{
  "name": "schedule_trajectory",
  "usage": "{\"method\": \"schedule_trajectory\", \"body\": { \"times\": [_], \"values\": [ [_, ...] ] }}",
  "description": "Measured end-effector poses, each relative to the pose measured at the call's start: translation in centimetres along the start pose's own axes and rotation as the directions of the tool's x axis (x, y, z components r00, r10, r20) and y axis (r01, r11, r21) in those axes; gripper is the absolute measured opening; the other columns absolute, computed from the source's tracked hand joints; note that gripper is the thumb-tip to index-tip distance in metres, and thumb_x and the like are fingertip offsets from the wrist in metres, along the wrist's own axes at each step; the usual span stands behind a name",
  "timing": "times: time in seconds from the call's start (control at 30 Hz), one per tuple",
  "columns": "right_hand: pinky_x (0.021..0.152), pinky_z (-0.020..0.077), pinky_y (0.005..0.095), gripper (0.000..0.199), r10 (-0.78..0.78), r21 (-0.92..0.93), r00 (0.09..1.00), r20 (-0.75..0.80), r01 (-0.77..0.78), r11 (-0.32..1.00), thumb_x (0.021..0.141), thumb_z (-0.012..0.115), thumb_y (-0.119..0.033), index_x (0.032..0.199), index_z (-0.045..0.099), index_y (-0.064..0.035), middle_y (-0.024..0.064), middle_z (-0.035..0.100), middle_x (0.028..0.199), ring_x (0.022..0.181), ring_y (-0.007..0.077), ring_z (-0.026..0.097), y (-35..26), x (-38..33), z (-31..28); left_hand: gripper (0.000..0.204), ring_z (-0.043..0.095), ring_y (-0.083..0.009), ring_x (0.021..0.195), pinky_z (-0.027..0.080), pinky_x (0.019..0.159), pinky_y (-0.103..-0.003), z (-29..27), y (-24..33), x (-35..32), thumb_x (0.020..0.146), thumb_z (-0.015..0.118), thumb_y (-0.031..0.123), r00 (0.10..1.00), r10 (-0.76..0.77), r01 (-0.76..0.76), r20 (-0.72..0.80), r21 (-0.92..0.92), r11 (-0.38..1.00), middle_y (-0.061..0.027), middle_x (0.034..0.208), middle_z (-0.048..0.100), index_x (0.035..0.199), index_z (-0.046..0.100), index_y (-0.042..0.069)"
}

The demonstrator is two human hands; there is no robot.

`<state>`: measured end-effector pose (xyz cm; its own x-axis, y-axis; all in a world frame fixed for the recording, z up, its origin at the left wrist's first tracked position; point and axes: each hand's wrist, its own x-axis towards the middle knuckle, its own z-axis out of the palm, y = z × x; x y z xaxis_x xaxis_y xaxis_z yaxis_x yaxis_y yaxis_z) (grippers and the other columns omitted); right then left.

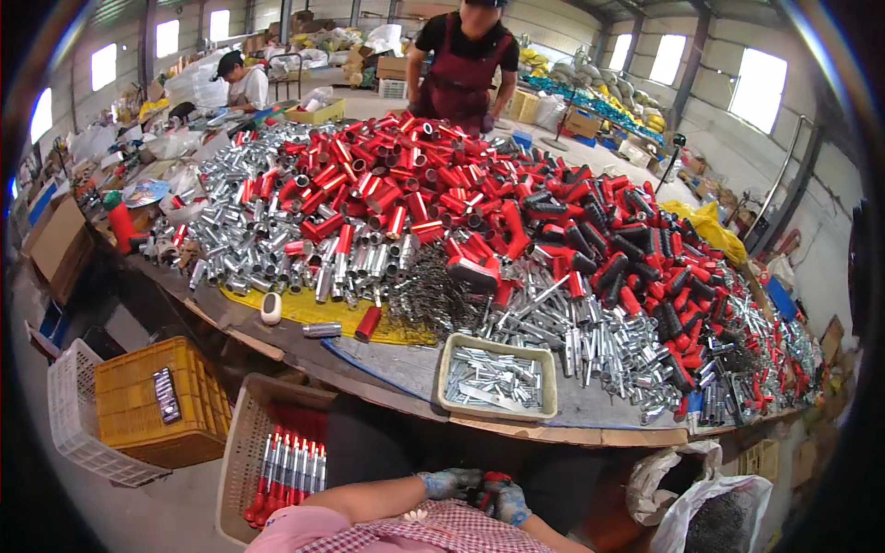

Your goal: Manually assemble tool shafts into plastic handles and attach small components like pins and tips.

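Note:
Both my hands wear grey-blue gloves and meet low in front of my checked apron. Closed fingers of my left hand (448,482) press against a small dark and red part (495,476). My right hand (510,503) grips that same part from the other side; its full shape is hidden by the gloves. Just beyond, at the table edge, a cream tray (444,376) holds many small silver pins. To the left, a crate (236,442) holds a row of red-handled tools with silver shafts (293,461).
A big heap of red tubes (396,175), silver sleeves (249,221) and black-and-red grips (627,249) covers the table. White sacks (714,516) stand at lower right, a yellow crate (166,396) at left. One person (466,64) stands across the table; another (244,85) works farther left.

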<state>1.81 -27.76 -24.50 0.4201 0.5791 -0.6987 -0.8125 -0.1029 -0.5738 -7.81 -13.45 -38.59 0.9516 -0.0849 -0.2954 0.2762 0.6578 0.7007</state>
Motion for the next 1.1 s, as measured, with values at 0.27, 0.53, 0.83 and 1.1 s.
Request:
{"method": "schedule_trajectory", "body": {
  "times": [0.27,0.53,0.83,1.1],
  "values": [
    [0.08,0.0502,0.0368,0.015,-0.05,-0.052,0.968,0.244,0.065,0.997,0.088,0.055,-0.008,0.101,0.062,-0.0046,0.0115,0.063,0.1,0.09,0.0219,0.059,2.1,1.2,-3.0,0.04,0.052,-0.016,0.109,0.043,0.093,-0.035,2.9,1.1,-1.6,0.088,0.067,0.027,0.995,-0.09,0.08,-0.038,-0.208,0.975,0.0008,0.12,0.058,0.125,0.057,0.016],
    [0.075,0.0497,0.0323,0.02,-0.206,-0.682,0.939,0.276,0.343,0.646,0.088,0.054,-0.011,0.104,0.062,-0.0032,0.0079,0.064,0.1,0.083,0.0199,0.06,0.1,1.6,-5.0,0.027,0.062,-0.0178,0.092,0.05,0.08,-0.032,8.3,5.6,-1.7,0.094,0.056,0.027,0.96,-0.207,0.141,-0.19,-0.309,0.941,-0.0034,0.103,0.068,0.113,0.065,0.009],
    [0.06,0.0523,0.0353,0.029,0.157,-0.066,0.98,-0.126,-0.166,0.984,0.084,0.054,-0.001,0.113,0.059,-0.0004,0.0121,0.064,0.084,0.068,0.0237,0.061,-1.5,-2.2,-0.5,0.04,0.053,-0.0174,0.081,0.045,0.071,-0.034,7.0,3.1,-1.2,0.089,0.065,0.042,0.995,-0.061,0.084,-0.083,0.307,0.948,-0.005,0.09,0.061,0.104,0.065,0.004],
    [0.059,0.0502,0.033,0.028,0.059,-0.154,0.986,-0.154,-0.083,0.985,0.087,0.051,-0.005,0.115,0.056,-0.0013,0.0104,0.062,0.079,0.066,0.0226,0.06,-1.4,-2.7,-0.2,0.037,0.053,-0.0115,0.087,0.044,0.079,-0.029,7.7,3.8,-1.0,0.092,0.062,0.039,0.984,-0.175,0.176,-0.024,0.115,0.978,-0.003,0.092,0.065,0.104,0.067,0.004]
  ]
}}
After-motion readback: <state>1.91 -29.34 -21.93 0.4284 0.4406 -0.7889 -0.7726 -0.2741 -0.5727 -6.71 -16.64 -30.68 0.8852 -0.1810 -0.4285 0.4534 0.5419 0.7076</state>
